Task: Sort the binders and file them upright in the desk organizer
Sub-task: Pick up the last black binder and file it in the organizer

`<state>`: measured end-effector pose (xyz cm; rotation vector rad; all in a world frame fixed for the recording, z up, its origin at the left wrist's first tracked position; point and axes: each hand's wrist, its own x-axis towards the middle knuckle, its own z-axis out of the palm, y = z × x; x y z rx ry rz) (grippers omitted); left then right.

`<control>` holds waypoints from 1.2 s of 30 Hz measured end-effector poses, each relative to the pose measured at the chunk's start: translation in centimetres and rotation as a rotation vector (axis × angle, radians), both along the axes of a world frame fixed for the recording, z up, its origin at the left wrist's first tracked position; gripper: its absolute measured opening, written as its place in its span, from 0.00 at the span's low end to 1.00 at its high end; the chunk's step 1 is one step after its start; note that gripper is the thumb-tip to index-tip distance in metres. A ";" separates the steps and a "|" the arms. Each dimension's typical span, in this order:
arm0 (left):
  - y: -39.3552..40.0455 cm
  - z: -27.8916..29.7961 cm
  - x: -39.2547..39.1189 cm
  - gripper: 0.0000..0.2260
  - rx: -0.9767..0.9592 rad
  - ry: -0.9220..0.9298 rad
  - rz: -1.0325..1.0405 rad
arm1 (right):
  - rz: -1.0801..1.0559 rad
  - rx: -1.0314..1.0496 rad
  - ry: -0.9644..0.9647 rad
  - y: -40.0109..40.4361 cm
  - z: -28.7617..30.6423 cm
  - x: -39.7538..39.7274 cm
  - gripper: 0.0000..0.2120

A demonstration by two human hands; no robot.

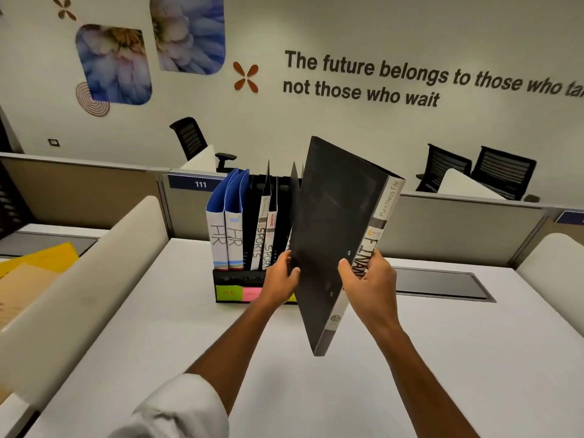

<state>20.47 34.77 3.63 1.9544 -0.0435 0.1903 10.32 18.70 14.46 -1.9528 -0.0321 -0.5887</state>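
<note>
The white sleeve (177, 406) at 7 o'clock leads up the left arm to the left hand (281, 279), whose grip pinches the near edge of a black binder (335, 235); the right hand (368, 286) has its grip wrapped round the spine, over the hand-lettered "FINAN…" label. The binder hangs above the surface (442, 358), tilted, its top leaning toward 1 o'clock, just in front of the desk organizer (227, 276) at 11 o'clock. There two blue HR binders (226, 238) and two SPORTS binders (264, 238) stand upright. The step in hand looks like filing the finance binder. The next move likely calls for righting it and sliding it, spine outward, into the free slot at the organizer's right end, past the black dividers (294, 184).
</note>
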 end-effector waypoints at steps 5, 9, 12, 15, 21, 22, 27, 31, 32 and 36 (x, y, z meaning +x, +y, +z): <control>-0.1 0.5 2.4 0.20 -0.010 0.057 -0.003 | -0.039 -0.013 -0.016 -0.9 0.7 -0.6 0.07; -0.4 0.6 3.7 0.22 0.008 0.087 -0.036 | -0.067 0.024 -0.031 -1.8 1.5 -0.9 0.08; -0.6 0.8 4.0 0.24 -0.024 0.102 -0.047 | -0.058 0.036 -0.029 -1.9 1.7 -0.9 0.07; -0.2 0.5 3.9 0.25 -0.025 0.084 0.005 | -0.067 0.050 -0.040 -1.6 1.5 -0.7 0.07; 1.1 -0.2 3.2 0.27 0.000 0.061 -0.003 | -0.028 0.093 -0.101 0.5 2.2 0.8 0.08; 1.2 -0.3 3.1 0.27 0.010 0.061 -0.007 | -0.015 0.092 -0.116 0.9 2.3 1.3 0.08; 1.8 -0.4 2.8 0.27 0.063 0.057 -0.034 | -0.003 0.090 -0.173 3.2 2.6 5.1 0.04; 2.2 -0.4 2.6 0.27 0.034 0.079 -0.040 | -0.016 0.116 -0.184 4.9 2.5 9.1 0.04; 2.3 -0.4 2.6 0.27 0.034 0.078 -0.041 | -0.019 0.120 -0.182 5.2 2.4 10.1 0.05; 2.7 -0.6 2.5 0.26 0.073 0.048 -0.042 | -0.002 0.132 -0.168 6.4 1.2 13.3 0.04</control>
